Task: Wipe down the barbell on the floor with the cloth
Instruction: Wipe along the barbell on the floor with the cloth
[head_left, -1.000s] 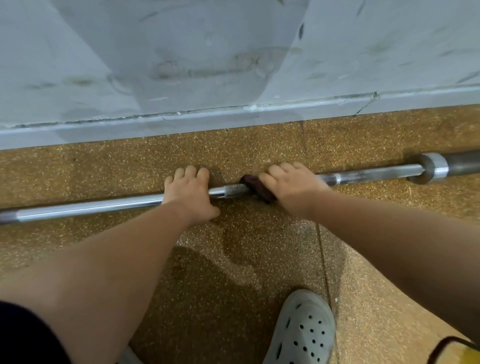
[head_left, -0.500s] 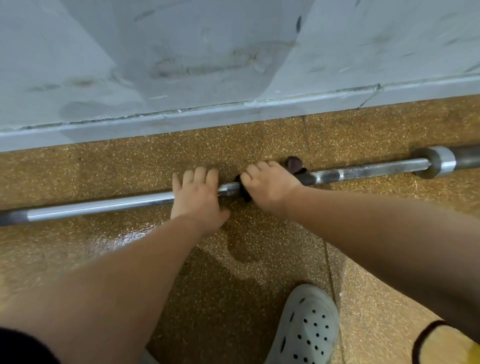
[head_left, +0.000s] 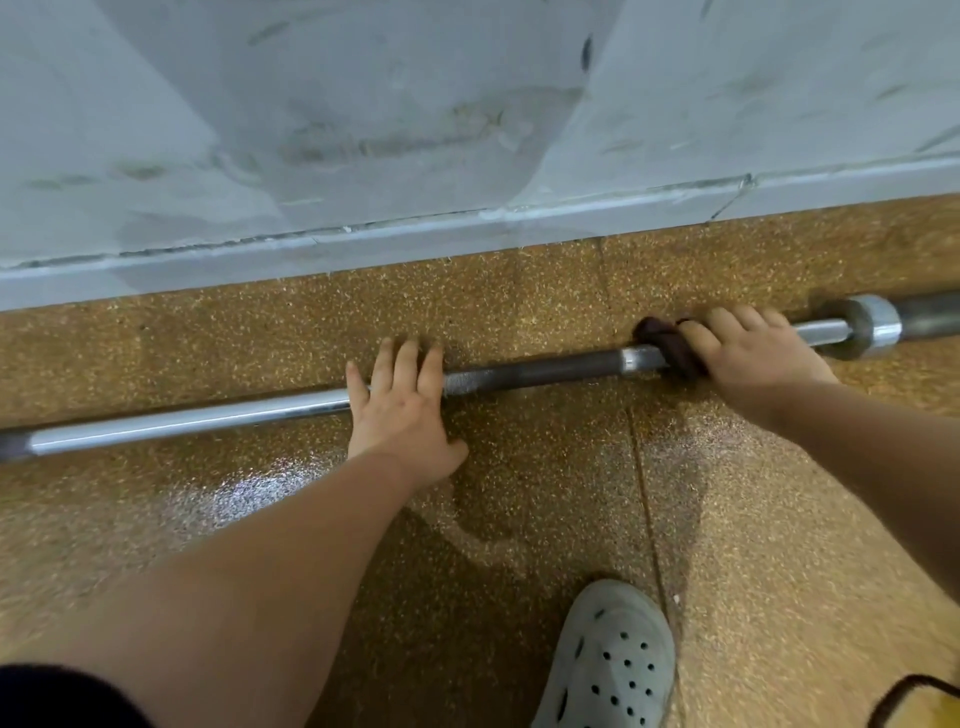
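A long steel barbell lies on the speckled brown floor, running from the left edge to a collar and dark sleeve at the right. My left hand presses flat on the bar's middle with straight fingers. My right hand grips a dark maroon cloth wrapped around the bar just left of the collar. The cloth is mostly hidden under my fingers.
A grey wall with a low skirting runs close behind the bar. My grey perforated clog stands on the floor near the bottom. A wet sheen shows on the floor below my left hand.
My right hand has slid the cloth along the bar to the right, from beside my left hand to near the collar. My left hand stays pressing on the bar.
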